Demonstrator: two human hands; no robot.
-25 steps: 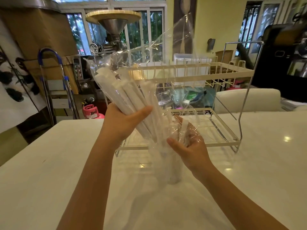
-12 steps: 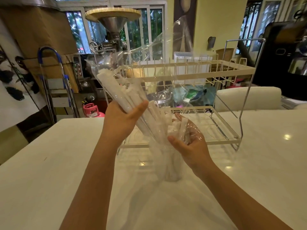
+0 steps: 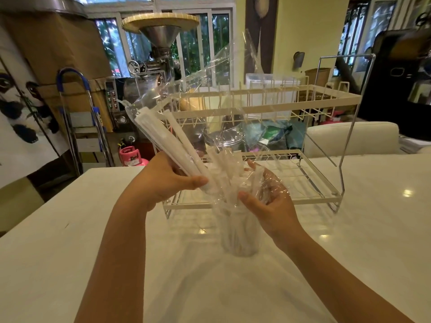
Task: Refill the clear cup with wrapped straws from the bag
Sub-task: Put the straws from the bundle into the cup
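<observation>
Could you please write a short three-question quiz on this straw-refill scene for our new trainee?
1. True or false: the clear cup lies tipped on its side on the table.
2. Which hand grips the bag of wrapped straws? A) left hand B) right hand C) neither
3. Fill in: behind the cup stands a two-tier wire ____.

Key
1. False: it stands upright, with straws already in it.
2. A: the left hand holds the bag tilted, its lower end toward the cup; the right hand cups the straw tops and plastic above the cup's mouth.
3. rack
</observation>
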